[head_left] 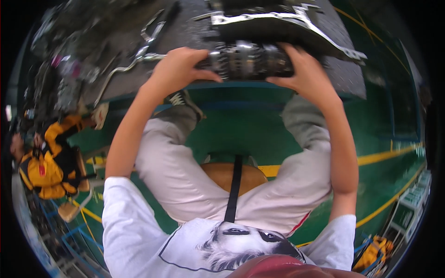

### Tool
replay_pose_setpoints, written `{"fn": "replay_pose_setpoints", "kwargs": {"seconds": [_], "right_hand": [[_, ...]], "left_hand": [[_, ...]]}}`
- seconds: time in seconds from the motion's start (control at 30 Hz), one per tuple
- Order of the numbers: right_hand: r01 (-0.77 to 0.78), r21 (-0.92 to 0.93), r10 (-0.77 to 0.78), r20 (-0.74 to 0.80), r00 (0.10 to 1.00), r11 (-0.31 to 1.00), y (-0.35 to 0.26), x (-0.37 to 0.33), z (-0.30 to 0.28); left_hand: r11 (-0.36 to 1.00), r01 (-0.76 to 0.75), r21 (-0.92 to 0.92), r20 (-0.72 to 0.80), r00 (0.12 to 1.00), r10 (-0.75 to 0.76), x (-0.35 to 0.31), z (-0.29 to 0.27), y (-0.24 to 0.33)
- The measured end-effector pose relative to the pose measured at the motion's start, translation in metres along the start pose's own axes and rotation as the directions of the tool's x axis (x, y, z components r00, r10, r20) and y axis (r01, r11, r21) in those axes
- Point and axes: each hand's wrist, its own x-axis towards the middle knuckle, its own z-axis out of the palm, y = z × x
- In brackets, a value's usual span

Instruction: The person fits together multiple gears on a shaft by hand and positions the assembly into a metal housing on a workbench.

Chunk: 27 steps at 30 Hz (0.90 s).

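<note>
Nearest the camera, at the lower edge of the frame, the person's white printed shirt (139, 231) and light trousers (185, 180) are filling the view; the person is sitting on a brown stool (218, 173) over a green floor (241, 120).

Both forearms are reaching toward the upper centre of the frame. The left hand (178, 69) is closing around the left end of a dark, ribbed gear cluster (250, 60), and the right hand (303, 72) is gripping its right end. The cluster is lying horizontal between the hands, just below a grey metal casing (287, 25) resting on the dark table (139, 78).

For a sound hold, judging from this grip, both ends are best kept level so the gears are not sliding along the shaft, with fingers wrapping the rims rather than the teeth. A bent metal lever (134, 60) is lying near the left hand and is best avoided.

At the left of the frame, another person in a yellow jacket (48, 162) is working.
</note>
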Motion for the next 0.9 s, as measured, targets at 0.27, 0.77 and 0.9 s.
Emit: {"fn": "replay_pose_setpoints", "kwargs": {"seconds": [0.27, 0.77, 0.9], "right_hand": [[-0.023, -0.026, 0.022, -0.05, 0.999, 0.999, -0.007, 0.003, 0.007], [-0.092, 0.091, 0.096, -0.039, 0.995, 0.992, -0.004, 0.002, 0.017], [-0.087, 0.106, 0.087, 0.003, 0.996, 0.991, 0.001, 0.001, 0.014]], "left_hand": [[0.999, 0.037, 0.016, 0.019, 0.999, -0.038, 0.002, 0.001, -0.002], [0.994, 0.052, 0.092, -0.03, 0.998, -0.049, 0.008, 0.001, 0.001], [0.994, 0.081, 0.069, 0.027, 0.996, -0.083, 0.008, 0.001, -0.001]]}}
